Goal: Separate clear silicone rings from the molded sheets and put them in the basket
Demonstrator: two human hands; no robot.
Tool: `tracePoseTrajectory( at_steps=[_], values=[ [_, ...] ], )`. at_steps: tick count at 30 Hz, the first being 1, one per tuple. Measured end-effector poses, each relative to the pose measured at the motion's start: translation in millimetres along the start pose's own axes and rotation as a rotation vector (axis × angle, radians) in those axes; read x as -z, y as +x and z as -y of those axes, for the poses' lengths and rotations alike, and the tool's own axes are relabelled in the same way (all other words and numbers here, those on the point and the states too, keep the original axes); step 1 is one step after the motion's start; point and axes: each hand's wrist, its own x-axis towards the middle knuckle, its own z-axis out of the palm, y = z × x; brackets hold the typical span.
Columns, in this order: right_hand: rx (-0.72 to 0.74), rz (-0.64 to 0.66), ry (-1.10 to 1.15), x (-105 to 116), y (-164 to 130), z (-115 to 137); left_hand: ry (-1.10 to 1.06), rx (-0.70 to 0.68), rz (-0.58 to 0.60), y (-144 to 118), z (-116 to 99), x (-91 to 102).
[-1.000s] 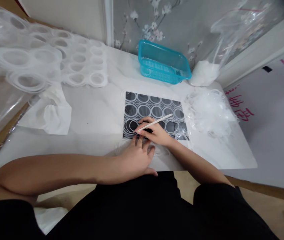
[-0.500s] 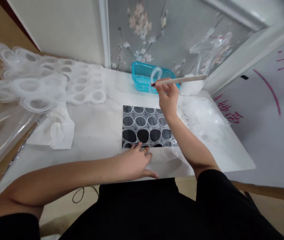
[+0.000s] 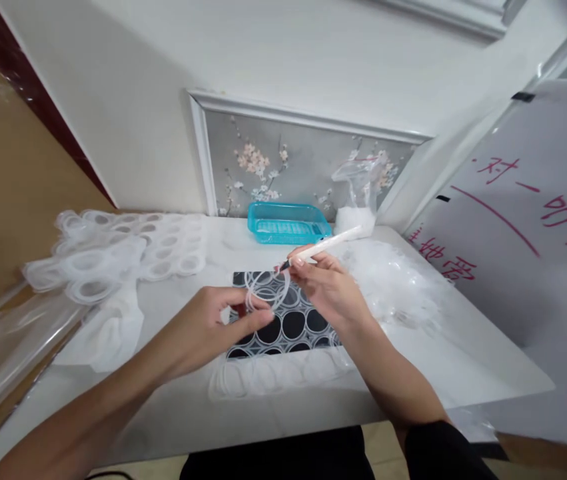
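A: What has changed for us since a moment ago?

B: Half a second back our right hand [image 3: 330, 287] was far out by the turquoise plastic basket [image 3: 287, 223] while our left hand [image 3: 210, 327] lay flat at the near edge of the black sheet patterned with pale rings [image 3: 288, 320]. Now both hands are raised together above that sheet. We judge the work has gone from dropping one piece off to handling the next.

A: And the fingers?

B: Our left fingers [image 3: 250, 320] pinch the thin clear plastic ring [image 3: 266, 290] at its near edge. Our right fingers are pressed around the slim white stick [image 3: 326, 245], whose dark tip touches the ring's far rim.

A: How does the ring look?

B: Nearly transparent, several fine loops together, held in the air over the sheet. A heap of similar clear scraps [image 3: 393, 283] sits to the right on the white surface [image 3: 463, 360].
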Motion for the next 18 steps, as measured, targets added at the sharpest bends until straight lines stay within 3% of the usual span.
tracePoseTrajectory(
  at_steps=[3,8,10,14,16,18],
  values=[
    [-0.171,0.036,0.220,5.3,5.1,-11.0,-0.007,-0.006,-0.052,10.6,7.9,7.0],
    [-0.410,0.082,0.445,5.1,16.2,-28.5,0.076,-0.086,-0.416,27.3,24.5,6.2],
    [-0.454,0.099,0.467,1.4,17.3,-30.3,0.149,-0.165,-0.404,30.7,28.0,4.6],
    [-0.426,0.129,0.460,-5.4,14.0,-30.4,0.189,-0.219,-0.268,34.1,33.6,3.4],
    [-0.401,0.173,0.423,-7.7,10.4,-29.2,0.217,-0.319,-0.301,35.2,37.9,5.0],
    [-0.354,0.244,0.372,-9.7,5.9,-26.4,0.321,-0.480,-0.412,35.9,42.6,9.2]
  ],
)
